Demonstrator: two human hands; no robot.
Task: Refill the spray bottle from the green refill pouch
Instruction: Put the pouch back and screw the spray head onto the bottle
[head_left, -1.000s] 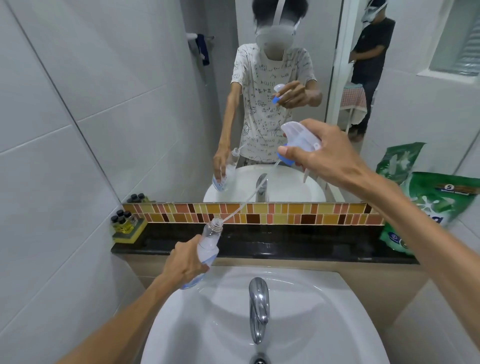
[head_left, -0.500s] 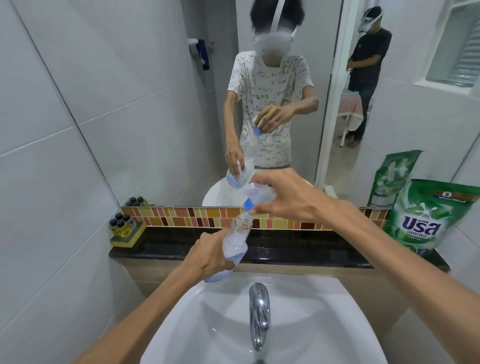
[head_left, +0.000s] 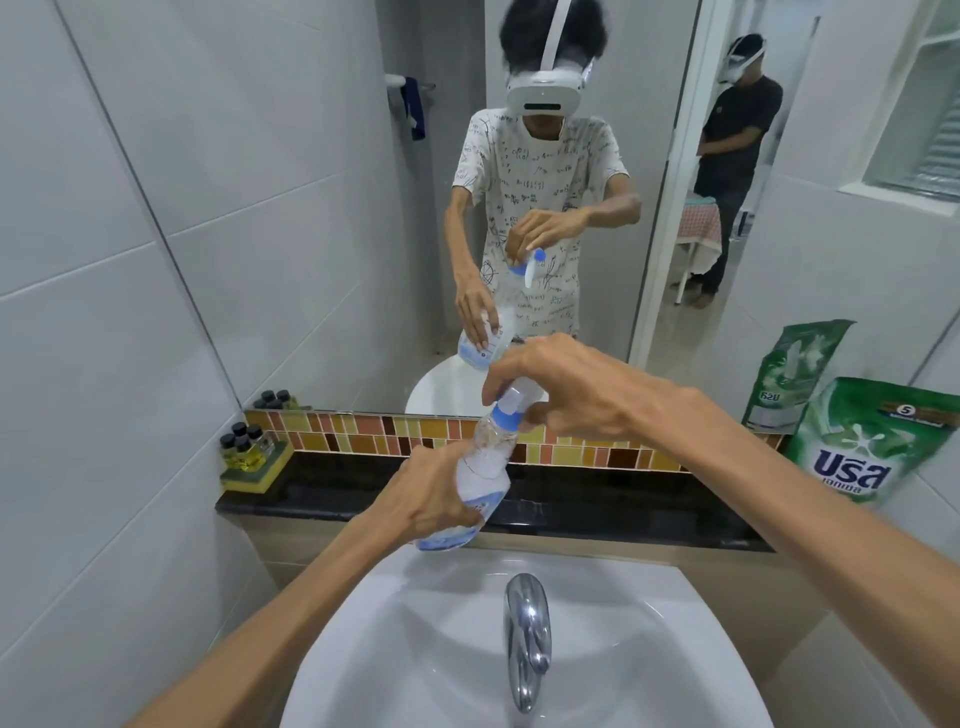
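— How is the spray bottle held?
— Tilted above the sink; its clear body is clasped by the left hand, its blue-collared spray head gripped by the right hand.
— And the green refill pouch?
— Propped at far right on the dark surface.

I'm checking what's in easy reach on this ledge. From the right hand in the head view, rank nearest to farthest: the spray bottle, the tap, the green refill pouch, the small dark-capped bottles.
1. Spray bottle: its top is under the right hand.
2. Tap: below, over the sink.
3. Green refill pouch: on the ledge's right end.
4. Small dark-capped bottles: on the ledge's far left corner.
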